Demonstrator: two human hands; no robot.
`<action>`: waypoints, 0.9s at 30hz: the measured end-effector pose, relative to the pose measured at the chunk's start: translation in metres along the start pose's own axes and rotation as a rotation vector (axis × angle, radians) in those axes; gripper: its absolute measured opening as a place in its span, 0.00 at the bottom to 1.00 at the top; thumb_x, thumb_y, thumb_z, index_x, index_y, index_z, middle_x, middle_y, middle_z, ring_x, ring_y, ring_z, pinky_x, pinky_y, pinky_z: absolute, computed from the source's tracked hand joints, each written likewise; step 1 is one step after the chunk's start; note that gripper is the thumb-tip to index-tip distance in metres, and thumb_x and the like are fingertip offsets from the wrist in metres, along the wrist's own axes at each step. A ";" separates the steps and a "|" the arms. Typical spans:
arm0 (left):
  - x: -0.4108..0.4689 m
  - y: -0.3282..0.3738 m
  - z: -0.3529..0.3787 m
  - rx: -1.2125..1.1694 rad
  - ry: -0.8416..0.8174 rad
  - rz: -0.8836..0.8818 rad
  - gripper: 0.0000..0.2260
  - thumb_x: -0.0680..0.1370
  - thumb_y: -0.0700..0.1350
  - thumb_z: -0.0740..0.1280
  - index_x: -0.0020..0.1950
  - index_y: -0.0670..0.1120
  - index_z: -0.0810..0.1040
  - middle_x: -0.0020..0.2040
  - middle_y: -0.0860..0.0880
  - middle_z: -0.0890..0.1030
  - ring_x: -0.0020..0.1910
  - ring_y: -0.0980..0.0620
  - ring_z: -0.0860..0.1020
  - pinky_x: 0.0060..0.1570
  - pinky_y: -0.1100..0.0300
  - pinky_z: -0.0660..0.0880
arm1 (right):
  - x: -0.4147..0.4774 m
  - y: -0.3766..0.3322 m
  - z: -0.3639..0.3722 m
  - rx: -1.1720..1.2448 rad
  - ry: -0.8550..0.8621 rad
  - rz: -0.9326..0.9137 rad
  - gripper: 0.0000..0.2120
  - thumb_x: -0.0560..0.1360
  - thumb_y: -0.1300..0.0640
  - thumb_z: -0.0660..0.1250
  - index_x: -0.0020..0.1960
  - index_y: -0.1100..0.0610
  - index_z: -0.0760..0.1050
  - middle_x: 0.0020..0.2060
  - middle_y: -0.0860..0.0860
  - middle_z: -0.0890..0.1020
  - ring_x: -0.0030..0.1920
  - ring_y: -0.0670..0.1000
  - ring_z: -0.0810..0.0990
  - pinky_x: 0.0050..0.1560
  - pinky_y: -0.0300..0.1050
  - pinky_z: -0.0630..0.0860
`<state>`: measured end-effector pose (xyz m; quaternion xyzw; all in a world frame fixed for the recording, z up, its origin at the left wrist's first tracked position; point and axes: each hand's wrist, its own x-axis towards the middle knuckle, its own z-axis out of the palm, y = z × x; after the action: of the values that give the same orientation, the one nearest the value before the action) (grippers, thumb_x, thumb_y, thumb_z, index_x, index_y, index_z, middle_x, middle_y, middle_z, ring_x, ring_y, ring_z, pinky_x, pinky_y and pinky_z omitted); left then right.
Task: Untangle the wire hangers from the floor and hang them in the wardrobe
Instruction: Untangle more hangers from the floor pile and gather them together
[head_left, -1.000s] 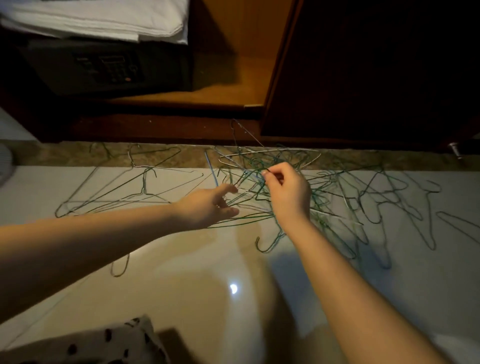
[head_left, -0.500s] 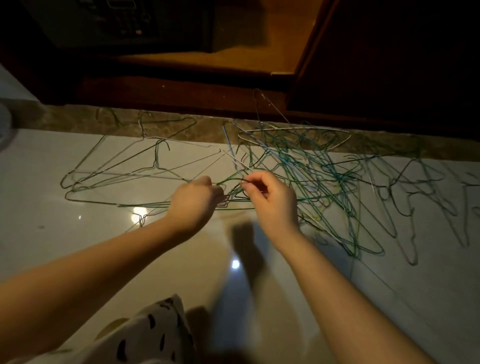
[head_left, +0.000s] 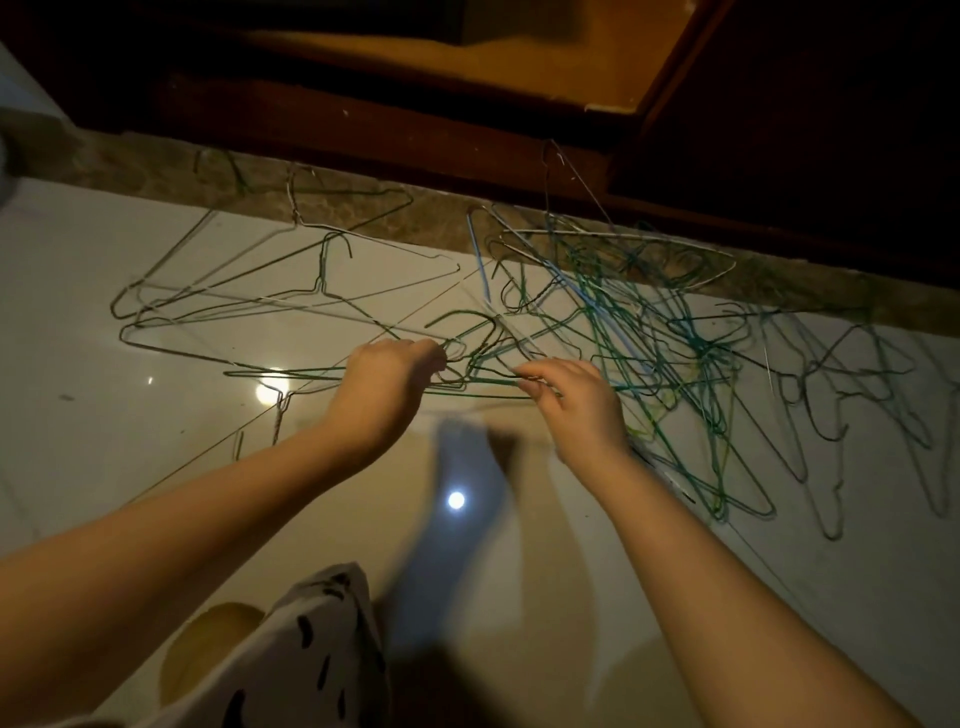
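Green wire hanger stretches between your two hands over the pale tiled floor. Your left hand is curled round the wire near its hook. Your right hand pinches the lower bar between thumb and fingertips. Beyond your right hand, the tangled heap of hangers sprawls to the floor's far edge, below the wardrobe. Grey hangers lie flat at the far left.

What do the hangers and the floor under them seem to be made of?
Hangers: thin metal wire, apparently; twisted necks and bent hooks show it; many look coated green or blue, some bare grey. Floor: polished pale tile, perhaps ceramic or stone; it shows mirror-like reflections.
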<state>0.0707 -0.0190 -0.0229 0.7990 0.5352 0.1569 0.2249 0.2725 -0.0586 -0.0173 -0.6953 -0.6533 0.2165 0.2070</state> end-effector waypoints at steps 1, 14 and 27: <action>0.000 0.002 -0.002 -0.044 0.015 -0.003 0.16 0.74 0.47 0.56 0.50 0.43 0.81 0.44 0.43 0.84 0.43 0.41 0.80 0.45 0.52 0.74 | -0.001 0.000 -0.003 0.027 0.046 -0.020 0.08 0.73 0.58 0.68 0.50 0.57 0.82 0.45 0.52 0.84 0.48 0.55 0.79 0.47 0.38 0.67; 0.004 -0.002 -0.011 -0.101 -0.054 0.110 0.20 0.73 0.50 0.54 0.46 0.41 0.82 0.41 0.44 0.84 0.39 0.43 0.82 0.42 0.57 0.74 | 0.010 0.021 -0.041 0.309 0.299 0.306 0.07 0.77 0.57 0.64 0.49 0.55 0.80 0.41 0.45 0.81 0.45 0.45 0.78 0.43 0.29 0.71; 0.008 -0.006 -0.007 -0.190 0.005 0.058 0.23 0.70 0.53 0.52 0.45 0.41 0.82 0.41 0.44 0.83 0.39 0.45 0.81 0.41 0.61 0.69 | 0.041 0.038 -0.043 0.139 0.161 0.375 0.09 0.79 0.52 0.60 0.52 0.55 0.77 0.45 0.51 0.81 0.48 0.55 0.79 0.48 0.51 0.75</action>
<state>0.0657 -0.0088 -0.0198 0.7888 0.4950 0.2154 0.2939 0.3306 -0.0200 -0.0052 -0.8037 -0.4776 0.2393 0.2620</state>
